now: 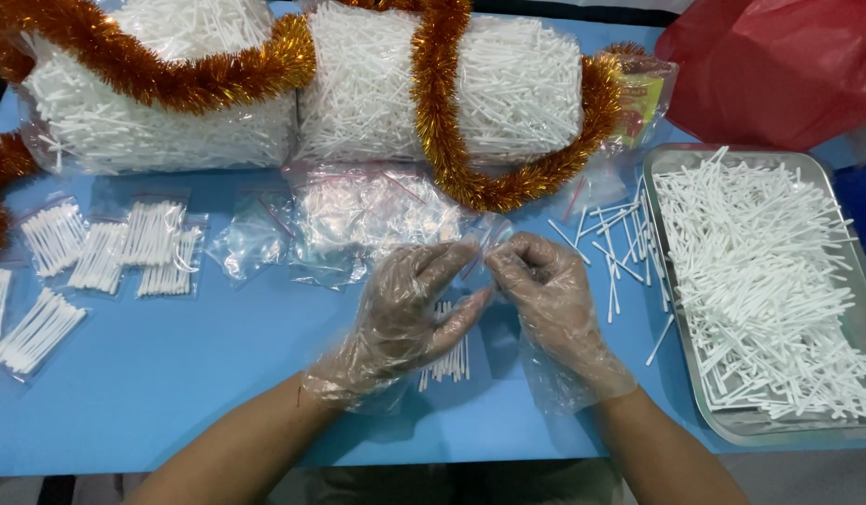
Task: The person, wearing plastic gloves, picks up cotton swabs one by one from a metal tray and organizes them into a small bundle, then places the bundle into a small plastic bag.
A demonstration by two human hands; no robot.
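We see a small clear zip bag (449, 351) w/ a bundle of white cotton swabs inside, upright sticks showing below the palms. Left hand (410, 313) and right hand (545, 299), both in thin transparent gloves, meet over it near the worktop's front edge, centre. Fingertips of both pinch the bag's top rim between them; bag body hangs beneath the left palm. At the right edge: steel tray (671, 159) of loose swabs. Toward the left edge: filled bags (106, 248).

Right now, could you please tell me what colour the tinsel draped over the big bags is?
The tinsel is orange-gold, clearest in the head view.
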